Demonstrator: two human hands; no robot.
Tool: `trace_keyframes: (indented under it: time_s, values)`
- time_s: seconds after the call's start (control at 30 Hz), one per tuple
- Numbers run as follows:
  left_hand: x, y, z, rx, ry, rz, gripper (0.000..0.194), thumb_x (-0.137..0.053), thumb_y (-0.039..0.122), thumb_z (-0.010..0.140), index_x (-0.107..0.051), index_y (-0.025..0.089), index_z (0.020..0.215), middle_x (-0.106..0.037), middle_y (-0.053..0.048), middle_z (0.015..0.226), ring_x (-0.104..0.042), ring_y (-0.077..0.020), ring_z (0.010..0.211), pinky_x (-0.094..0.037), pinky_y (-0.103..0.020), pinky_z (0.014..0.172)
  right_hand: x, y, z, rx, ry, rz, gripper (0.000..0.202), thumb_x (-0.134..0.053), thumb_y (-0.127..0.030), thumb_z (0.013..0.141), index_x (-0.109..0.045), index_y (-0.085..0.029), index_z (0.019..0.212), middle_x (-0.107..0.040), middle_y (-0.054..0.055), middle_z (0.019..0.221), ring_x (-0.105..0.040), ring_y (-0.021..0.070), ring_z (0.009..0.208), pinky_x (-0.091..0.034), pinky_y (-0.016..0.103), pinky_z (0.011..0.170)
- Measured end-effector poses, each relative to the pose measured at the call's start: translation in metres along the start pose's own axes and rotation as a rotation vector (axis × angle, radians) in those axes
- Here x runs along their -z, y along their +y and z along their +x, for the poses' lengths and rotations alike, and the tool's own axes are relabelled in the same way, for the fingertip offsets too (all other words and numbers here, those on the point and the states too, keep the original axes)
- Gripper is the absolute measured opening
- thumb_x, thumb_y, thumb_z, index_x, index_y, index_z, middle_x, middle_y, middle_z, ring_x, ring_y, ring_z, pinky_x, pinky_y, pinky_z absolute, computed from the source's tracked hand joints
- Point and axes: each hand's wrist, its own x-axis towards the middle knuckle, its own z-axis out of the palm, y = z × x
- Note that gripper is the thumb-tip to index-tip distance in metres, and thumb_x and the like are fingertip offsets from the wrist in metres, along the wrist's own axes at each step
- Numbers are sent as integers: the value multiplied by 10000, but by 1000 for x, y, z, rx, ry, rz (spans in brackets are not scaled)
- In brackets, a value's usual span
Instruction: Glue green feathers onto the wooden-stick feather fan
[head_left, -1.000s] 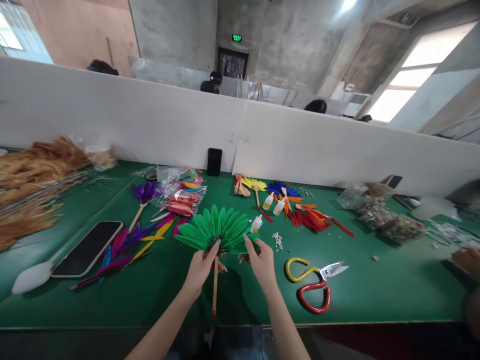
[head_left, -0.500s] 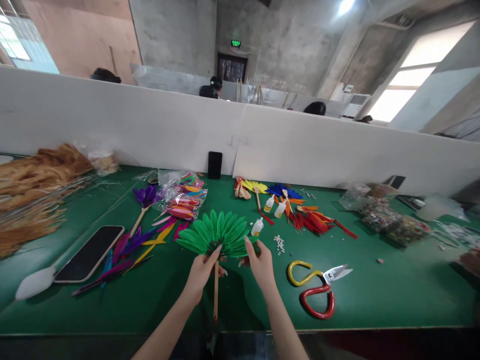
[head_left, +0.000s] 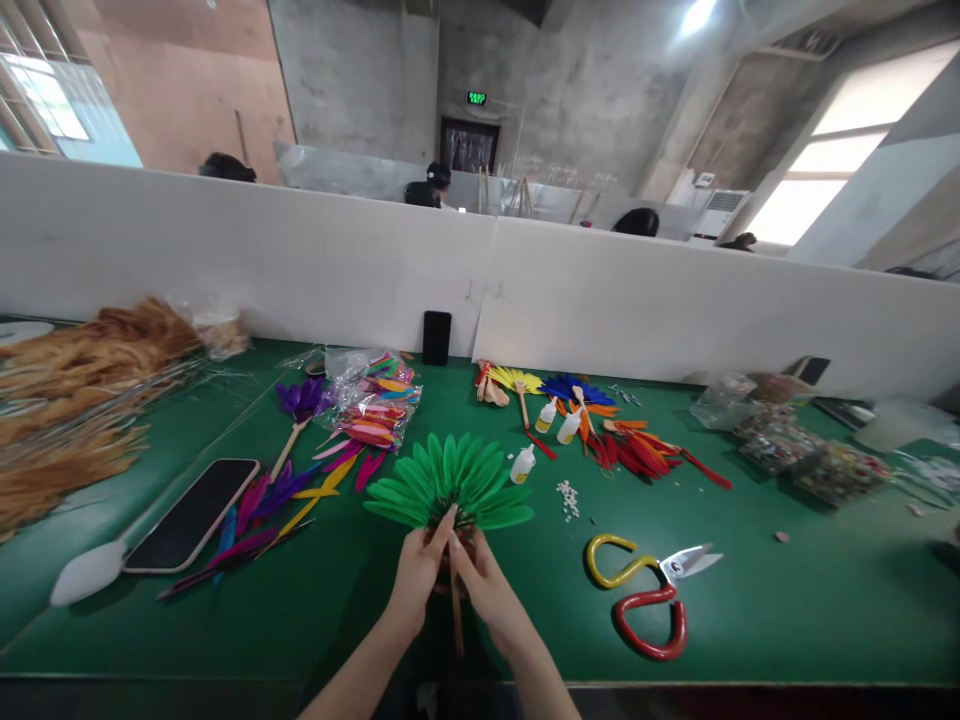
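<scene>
A green feather fan (head_left: 450,475) is spread open above the table, its wooden handle (head_left: 457,620) pointing down toward the near edge. My left hand (head_left: 421,560) grips the base of the fan from the left, thumb on top where the feathers meet. From the right, my right hand (head_left: 480,575) pinches the same base, its thumb close beside the left one. The fingers behind the fan are partly hidden. A small white glue bottle (head_left: 523,465) stands just beyond the fan's right side.
Scissors (head_left: 660,595) and white beads (head_left: 568,500) lie right. Left are a phone (head_left: 191,515), loose feathers (head_left: 289,490), a purple fan (head_left: 300,400) and bagged feathers (head_left: 375,410). Blue feathers (head_left: 574,388), red feathers (head_left: 637,450) and bead bags (head_left: 832,465) lie farther back. People sit beyond the white partition (head_left: 360,260).
My right hand has moved left from the fan's right feathers to its base, beside my left hand. The whole view has shifted slightly, with the table lower and farther right.
</scene>
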Motion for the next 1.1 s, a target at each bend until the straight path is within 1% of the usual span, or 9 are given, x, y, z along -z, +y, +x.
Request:
trace_keyframes:
  time_s: [0.13,0.23,0.3,0.37,0.47,0.6,0.77,0.9,1.1]
  values:
    - [0,-4,1,38,27,22,482,-676,570,619,-660,97,711,-589,-13,534,-551,-144,519,-408,-201,410,-8,9,5,-21,110,15,569,-611,-604,693,-545,-226,1113,-625,58,1048,-572,243,1040,-523,348,780]
    - [2,-6,3,13,36,25,475,-669,573,628,-645,101,674,-551,4,504,-517,-131,491,-383,-196,388,-7,11,8,-51,114,0,563,-612,-611,685,-557,-219,1086,-635,56,988,-611,245,936,-537,359,712]
    - [3,-7,5,2,41,34,474,-657,573,644,-643,101,686,-554,4,507,-522,-137,488,-384,-204,385,-6,10,9,-52,114,-15,580,-612,-620,680,-556,-214,1090,-643,52,937,-626,238,860,-538,359,677]
    - [4,-7,7,-15,23,25,467,-651,559,662,-658,98,738,-597,-16,549,-565,-164,535,-423,-223,426,-5,8,11,-24,119,-30,586,-617,-619,677,-564,-205,1088,-648,53,924,-628,232,839,-529,365,708]
    - [5,-6,9,-63,-13,-13,452,-669,517,668,-681,86,805,-671,-60,655,-620,-202,647,-478,-251,543,-5,6,13,23,116,-35,534,-626,-598,688,-594,-184,1024,-657,60,928,-627,235,878,-503,379,797]
    - [5,-6,11,-64,-1,-44,435,-706,479,639,-689,81,813,-695,-79,699,-639,-226,701,-489,-271,608,-6,5,16,65,126,-38,504,-660,-576,666,-612,-160,947,-667,67,872,-630,244,883,-494,379,804]
    - [5,-6,11,-40,-24,-68,441,-698,493,642,-680,84,806,-690,-76,696,-642,-223,690,-484,-269,583,-6,8,15,17,98,-25,527,-689,-567,637,-595,-165,964,-666,63,876,-644,241,826,-515,374,739]
    - [4,-4,8,3,-28,-65,467,-684,535,637,-664,94,788,-679,-59,678,-634,-206,660,-470,-254,533,-4,10,13,-39,106,-14,554,-695,-564,631,-572,-165,994,-660,67,906,-637,247,872,-526,362,719]
    - [2,-3,7,26,-42,-64,463,-682,555,623,-651,108,739,-663,-46,631,-622,-190,612,-447,-241,493,-2,12,9,-28,133,-16,591,-698,-558,631,-548,-178,1058,-649,68,943,-633,233,861,-521,343,709]
